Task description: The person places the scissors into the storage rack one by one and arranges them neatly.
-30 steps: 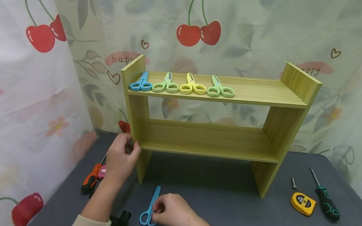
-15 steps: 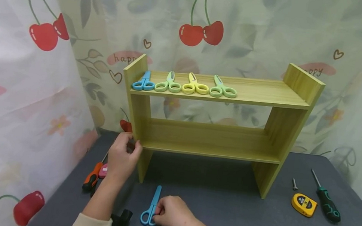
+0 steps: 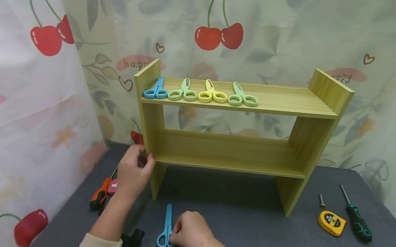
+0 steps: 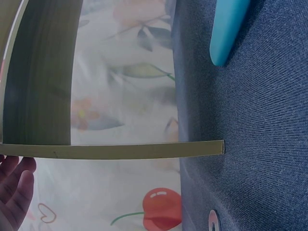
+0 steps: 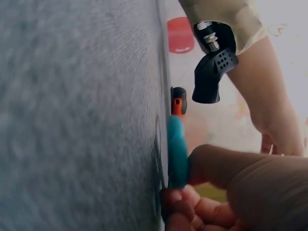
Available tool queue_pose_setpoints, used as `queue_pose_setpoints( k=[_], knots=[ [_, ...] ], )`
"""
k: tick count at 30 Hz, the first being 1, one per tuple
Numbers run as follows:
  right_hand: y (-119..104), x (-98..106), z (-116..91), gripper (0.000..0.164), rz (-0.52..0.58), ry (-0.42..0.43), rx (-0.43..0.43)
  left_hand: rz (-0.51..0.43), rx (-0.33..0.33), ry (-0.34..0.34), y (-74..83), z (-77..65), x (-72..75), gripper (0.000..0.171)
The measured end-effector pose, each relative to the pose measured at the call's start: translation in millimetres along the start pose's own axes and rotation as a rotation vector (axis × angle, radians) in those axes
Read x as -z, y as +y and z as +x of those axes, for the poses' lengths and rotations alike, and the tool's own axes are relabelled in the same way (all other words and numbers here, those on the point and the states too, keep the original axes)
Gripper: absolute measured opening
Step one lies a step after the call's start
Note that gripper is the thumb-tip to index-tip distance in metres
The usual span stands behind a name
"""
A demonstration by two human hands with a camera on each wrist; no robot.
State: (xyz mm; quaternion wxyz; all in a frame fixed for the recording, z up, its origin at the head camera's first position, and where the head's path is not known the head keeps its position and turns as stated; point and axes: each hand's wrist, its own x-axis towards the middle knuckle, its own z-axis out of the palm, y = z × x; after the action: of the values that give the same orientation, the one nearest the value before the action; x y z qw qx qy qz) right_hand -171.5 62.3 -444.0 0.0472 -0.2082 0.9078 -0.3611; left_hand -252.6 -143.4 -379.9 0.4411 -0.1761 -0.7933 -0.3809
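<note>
Blue scissors [image 3: 168, 220] lie on the dark table in front of the shelf, blades pointing away. My right hand [image 3: 193, 232] pinches their right handle loop between thumb and fingers. The right wrist view has this blue handle [image 5: 177, 154] edge-on, low over the cloth. My left hand [image 3: 134, 171] grips the left side panel of the wooden shelf [image 3: 230, 164], the fingers [image 4: 24, 185] against its outer face. Across the upper board stand or lie several scissors in a row: blue scissors [image 3: 155, 92], green scissors [image 3: 183, 93], yellow scissors [image 3: 212, 96] and more green scissors [image 3: 242, 99].
Left of the shelf lie an orange-black screwdriver [image 3: 100, 194] and a pink round item [image 3: 112, 187]. On the right are a yellow tape measure [image 3: 331, 223], a bolt [image 3: 322, 201] and a green-black screwdriver [image 3: 358, 223]. A patterned curtain [image 3: 279, 38] hangs behind.
The blue scissors on the table have turned slightly: their tip has swung left and their handles right, so they point straighter ahead. The left hand keeps its place on the shelf.
</note>
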Motion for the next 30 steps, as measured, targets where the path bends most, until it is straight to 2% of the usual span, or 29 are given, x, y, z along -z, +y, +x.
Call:
queue_pose_setpoints(
  k=[14,30],
  knots=[
    [-25.5,28.3,-8.7,0.021,0.057,0.001,-0.003,0.023,-0.015,0.005,-0.6,0.7,0.4,0.013],
    [-55.5,70.3,-27.2,0.017,0.118,0.051,0.071,0.023,-0.03,0.017,-1.4,0.8,-0.7,0.012]
  ],
)
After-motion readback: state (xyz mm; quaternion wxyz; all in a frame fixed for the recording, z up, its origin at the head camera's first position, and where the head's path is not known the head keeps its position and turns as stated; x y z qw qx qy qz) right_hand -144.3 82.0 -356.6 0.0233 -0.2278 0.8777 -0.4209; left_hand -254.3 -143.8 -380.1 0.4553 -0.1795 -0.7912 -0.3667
